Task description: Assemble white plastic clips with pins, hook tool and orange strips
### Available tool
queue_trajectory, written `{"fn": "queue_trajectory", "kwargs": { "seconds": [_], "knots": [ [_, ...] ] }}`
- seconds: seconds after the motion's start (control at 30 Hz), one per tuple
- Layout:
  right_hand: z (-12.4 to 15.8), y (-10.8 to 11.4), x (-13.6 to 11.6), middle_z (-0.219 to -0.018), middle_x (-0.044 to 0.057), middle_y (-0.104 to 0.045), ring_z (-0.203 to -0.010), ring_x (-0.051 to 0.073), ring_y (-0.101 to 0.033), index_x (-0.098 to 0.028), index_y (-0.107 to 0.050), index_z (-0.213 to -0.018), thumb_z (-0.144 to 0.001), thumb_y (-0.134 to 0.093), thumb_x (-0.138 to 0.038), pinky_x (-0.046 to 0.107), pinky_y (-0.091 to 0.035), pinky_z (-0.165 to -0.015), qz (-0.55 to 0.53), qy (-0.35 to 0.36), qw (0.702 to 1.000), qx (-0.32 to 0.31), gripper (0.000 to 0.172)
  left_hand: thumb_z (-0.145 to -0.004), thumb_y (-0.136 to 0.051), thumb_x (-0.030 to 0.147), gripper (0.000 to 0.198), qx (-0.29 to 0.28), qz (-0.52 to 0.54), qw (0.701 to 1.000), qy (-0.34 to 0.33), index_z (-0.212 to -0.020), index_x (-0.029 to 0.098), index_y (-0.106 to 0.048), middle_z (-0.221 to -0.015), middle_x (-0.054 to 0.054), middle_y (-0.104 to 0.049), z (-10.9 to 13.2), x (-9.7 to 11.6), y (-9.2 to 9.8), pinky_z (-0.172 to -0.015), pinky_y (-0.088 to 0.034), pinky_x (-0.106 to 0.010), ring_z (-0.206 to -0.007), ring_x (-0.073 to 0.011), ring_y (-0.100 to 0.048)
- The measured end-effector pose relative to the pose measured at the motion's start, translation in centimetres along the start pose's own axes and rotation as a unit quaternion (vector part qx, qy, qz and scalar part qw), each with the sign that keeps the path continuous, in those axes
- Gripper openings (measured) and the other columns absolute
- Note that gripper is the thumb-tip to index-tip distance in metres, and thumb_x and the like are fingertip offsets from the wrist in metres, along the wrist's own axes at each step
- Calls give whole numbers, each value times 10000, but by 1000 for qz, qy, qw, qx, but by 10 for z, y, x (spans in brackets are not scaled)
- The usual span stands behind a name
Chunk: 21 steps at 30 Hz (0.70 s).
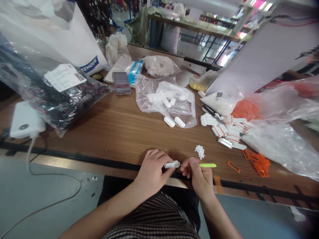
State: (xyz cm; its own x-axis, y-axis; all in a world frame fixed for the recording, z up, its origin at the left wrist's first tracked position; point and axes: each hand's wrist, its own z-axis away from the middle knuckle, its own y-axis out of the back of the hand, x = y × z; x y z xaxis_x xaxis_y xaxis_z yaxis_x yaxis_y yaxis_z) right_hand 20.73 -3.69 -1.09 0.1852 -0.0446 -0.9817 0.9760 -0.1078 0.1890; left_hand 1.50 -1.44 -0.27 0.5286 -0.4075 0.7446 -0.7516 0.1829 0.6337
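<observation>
My left hand [156, 167] is closed on a small white plastic piece [171, 164] with a row of dark marks along its face. Pinched in my right hand [198, 174] is a thin tool with a yellow-green handle [208, 165]; its narrow tip points left and meets the right end of the white piece. Both hands are at the table's front edge. Just beyond my right hand lies a little heap of tiny white parts [199, 151]. To its right are a single orange frame [233, 167] and a pile of orange frames [259, 164].
White plastic pieces [225, 127], some with orange edges, are piled at right beside clear bags [281, 149]. An open plastic bag [164, 96] with white pieces lies mid-table. At left are a large dark-filled bag [72, 99] and a white corded device [26, 121].
</observation>
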Motion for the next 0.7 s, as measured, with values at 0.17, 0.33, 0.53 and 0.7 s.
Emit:
{"fn": "queue_trajectory", "kwargs": {
  "seconds": [0.17,0.33,0.53,0.7],
  "knots": [
    [5,0,4,-631,38,-654,-514,107,-547,-168,-687,-696,-1040,-464,-486,224,-424,-483,23,19,999,10,519,-889,-748,203,69,-3,2,1000,3,-891,222,-681,-875,-4,-702,0,1,1,-868,-416,-423,-891,-234,-609],
    [5,0,3,-628,26,-641,-517,99,-544,-174,-679,-680,-1050,-452,-465,217,-422,-489,31,29,999,5,523,-874,-765,191,85,0,3,1000,4,-881,213,-684,-877,-4,-707,0,1,1,-870,-411,-420,-889,-233,-612],
    [4,-1,5,-649,21,-640,-527,100,-549,-178,-678,-705,-1061,-435,-431,218,-421,-490,29,37,999,-1,500,-870,-766,185,85,-1,3,1000,6,-877,213,-685,-871,-3,-704,0,1,1,-873,-413,-422,-886,-233,-615],
    [5,-1,7,-677,15,-639,-559,103,-559,-183,-662,-723,-1067,-430,-358,229,-436,-534,72,75,995,-14,451,-865,-768,187,90,3,5,1000,3,-870,212,-683,-868,-4,-702,-1,2,2,-875,-414,-422,-885,-233,-616]
  ]
}}
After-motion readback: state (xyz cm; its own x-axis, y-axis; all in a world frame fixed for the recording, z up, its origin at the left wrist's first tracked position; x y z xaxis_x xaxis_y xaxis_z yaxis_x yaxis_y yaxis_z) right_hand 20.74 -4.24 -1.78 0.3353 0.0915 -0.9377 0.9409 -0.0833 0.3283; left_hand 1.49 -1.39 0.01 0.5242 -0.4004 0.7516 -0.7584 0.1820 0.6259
